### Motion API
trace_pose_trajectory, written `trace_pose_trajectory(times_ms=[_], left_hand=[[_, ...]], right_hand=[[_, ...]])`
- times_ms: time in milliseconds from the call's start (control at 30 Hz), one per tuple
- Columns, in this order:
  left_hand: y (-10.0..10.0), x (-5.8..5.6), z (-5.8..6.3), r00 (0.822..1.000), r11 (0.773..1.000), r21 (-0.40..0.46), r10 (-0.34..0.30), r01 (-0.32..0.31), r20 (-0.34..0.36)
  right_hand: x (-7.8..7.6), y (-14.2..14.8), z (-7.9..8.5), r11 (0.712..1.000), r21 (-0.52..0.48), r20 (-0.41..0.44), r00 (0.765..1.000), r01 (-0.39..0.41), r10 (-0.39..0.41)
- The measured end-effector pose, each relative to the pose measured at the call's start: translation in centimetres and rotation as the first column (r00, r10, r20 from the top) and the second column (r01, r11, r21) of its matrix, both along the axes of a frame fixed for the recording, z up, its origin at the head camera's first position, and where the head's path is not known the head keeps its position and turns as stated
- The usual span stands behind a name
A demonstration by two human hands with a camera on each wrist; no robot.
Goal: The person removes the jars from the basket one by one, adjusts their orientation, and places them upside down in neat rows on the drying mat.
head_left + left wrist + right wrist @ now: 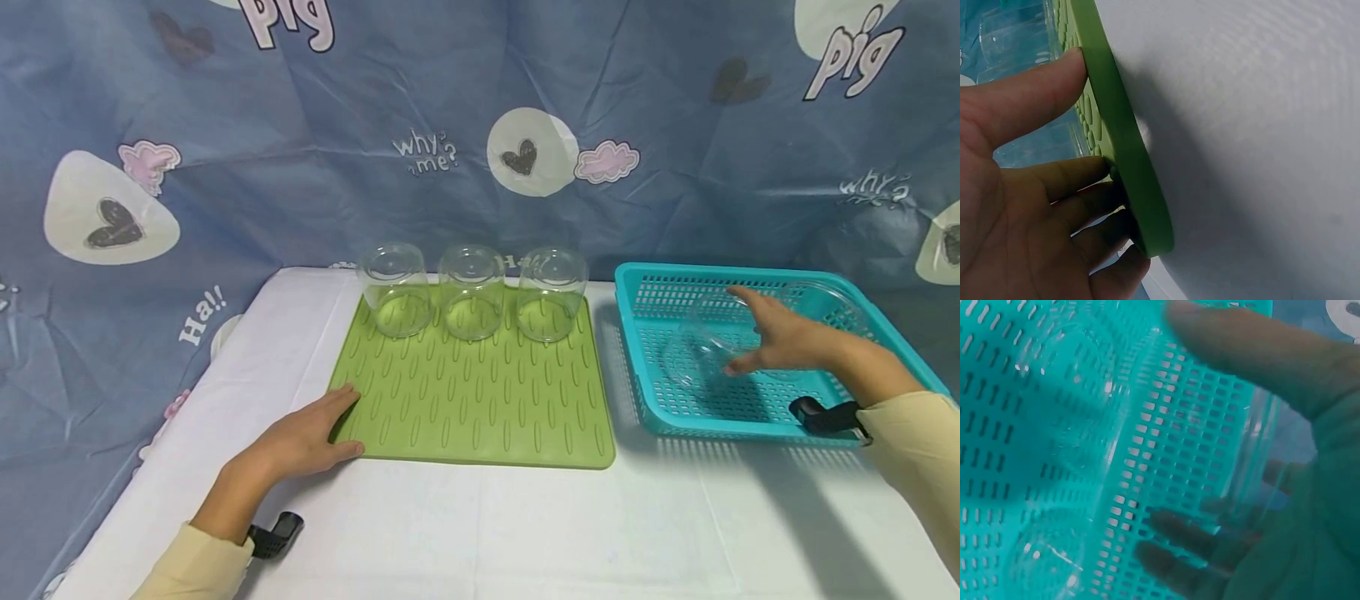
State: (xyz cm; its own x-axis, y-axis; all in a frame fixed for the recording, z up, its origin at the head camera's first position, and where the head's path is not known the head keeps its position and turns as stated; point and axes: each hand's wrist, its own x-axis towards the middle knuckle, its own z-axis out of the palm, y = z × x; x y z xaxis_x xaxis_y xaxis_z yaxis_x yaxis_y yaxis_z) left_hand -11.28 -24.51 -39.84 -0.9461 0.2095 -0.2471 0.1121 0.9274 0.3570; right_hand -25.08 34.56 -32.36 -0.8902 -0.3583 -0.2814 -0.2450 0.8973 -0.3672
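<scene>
Spread wide, my right hand (787,333) reaches over the turquoise basket (633,375), around a clear glass cup (693,354) lying in it. In the right wrist view several fingers (1179,531) show through clear glass, while the thumb stands apart; firm contact is hard to make out. Another clear glass shape (832,304) lies behind that hand. My left hand (307,437) rests at the left edge of the green drying mat (480,408), fingers and thumb extended and touching it near the front corner. Three clear cups (401,312) stand in a row along the mat's back.
A white cloth (555,533) covers the table. Behind it hangs a blue patterned curtain (337,200). The basket's raised, perforated rim stands to the right of the mat, with a narrow strip of cloth between them.
</scene>
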Motion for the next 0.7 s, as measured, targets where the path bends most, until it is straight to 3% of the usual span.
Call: trace_pose_trajectory(times_ms=[167, 367, 567, 700], left_hand=[[0.0, 0.1, 0.0, 1.0, 1.0, -0.006, 0.0, 0.0, -0.001], [-0.1, 0.1, -0.1, 1.0, 1.0, -0.007, 0.004, -0.004, 0.002], [-0.1, 0.1, -0.2, 1.0, 1.0, -0.013, 0.001, -0.001, 0.001], [-0.1, 0.2, -0.2, 1.0, 1.0, -0.008, -0.001, 0.001, 0.0]], right_hand=[[-0.2, 0.0, -0.1, 0.998, -0.055, -0.007, 1.0, -0.001, 0.001], [0.0, -0.1, 0.1, 0.999, -0.045, -0.033, 0.999, -0.005, 0.004], [0.5, 0.4, 0.6, 0.997, -0.054, -0.078, 0.995, 0.053, -0.057], [1.1, 0.9, 1.5, 0.992, -0.098, -0.16, 0.982, 0.086, -0.101]])
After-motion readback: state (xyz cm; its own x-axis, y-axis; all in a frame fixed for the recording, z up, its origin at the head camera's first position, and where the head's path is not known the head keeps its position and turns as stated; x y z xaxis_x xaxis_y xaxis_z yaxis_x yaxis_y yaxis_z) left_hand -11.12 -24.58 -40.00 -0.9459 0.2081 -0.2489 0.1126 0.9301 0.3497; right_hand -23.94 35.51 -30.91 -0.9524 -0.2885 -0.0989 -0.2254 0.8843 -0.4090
